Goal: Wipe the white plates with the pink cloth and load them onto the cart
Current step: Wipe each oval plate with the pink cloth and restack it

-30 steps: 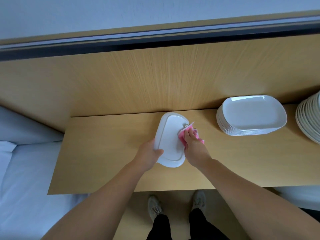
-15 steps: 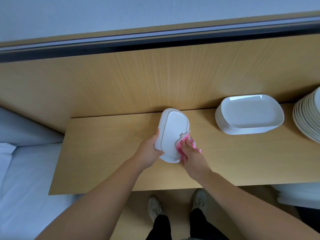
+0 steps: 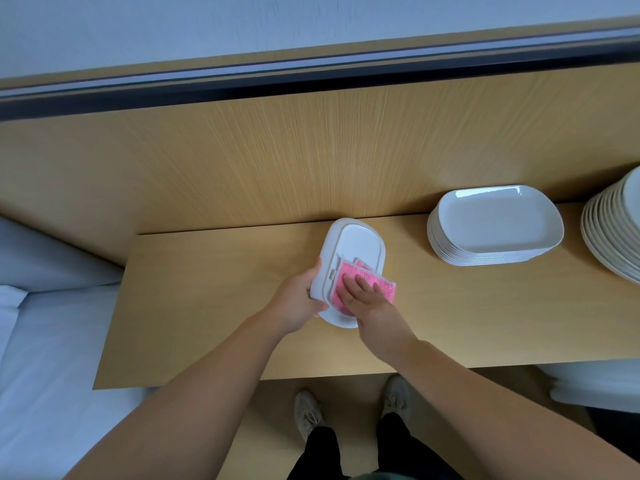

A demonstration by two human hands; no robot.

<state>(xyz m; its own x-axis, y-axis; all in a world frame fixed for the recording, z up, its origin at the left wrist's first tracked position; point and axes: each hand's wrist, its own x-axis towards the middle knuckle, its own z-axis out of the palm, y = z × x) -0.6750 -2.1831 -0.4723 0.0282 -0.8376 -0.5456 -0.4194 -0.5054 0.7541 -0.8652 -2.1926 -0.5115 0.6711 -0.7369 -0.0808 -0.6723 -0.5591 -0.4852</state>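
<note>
A white rectangular plate (image 3: pixel 356 244) is held underside up above the wooden shelf (image 3: pixel 214 299). My left hand (image 3: pixel 298 301) grips its left edge, thumb over the rim. The pink cloth (image 3: pixel 349 284) lies flat on the plate's underside near its lower end. My right hand (image 3: pixel 367 301) presses the cloth down with straight, spread fingers. A stack of white rectangular plates (image 3: pixel 491 226) stands on the shelf to the right.
A second stack of round white plates (image 3: pixel 613 230) sits at the far right edge. A wooden back panel (image 3: pixel 311 161) rises behind the shelf. White bedding (image 3: pixel 48 341) lies at the left, and my feet stand below the shelf's front edge.
The plate has turned flatter toward me. The cloth moved from the plate's right rim onto its underside, and my right hand went from pinching it to pressing it flat.
</note>
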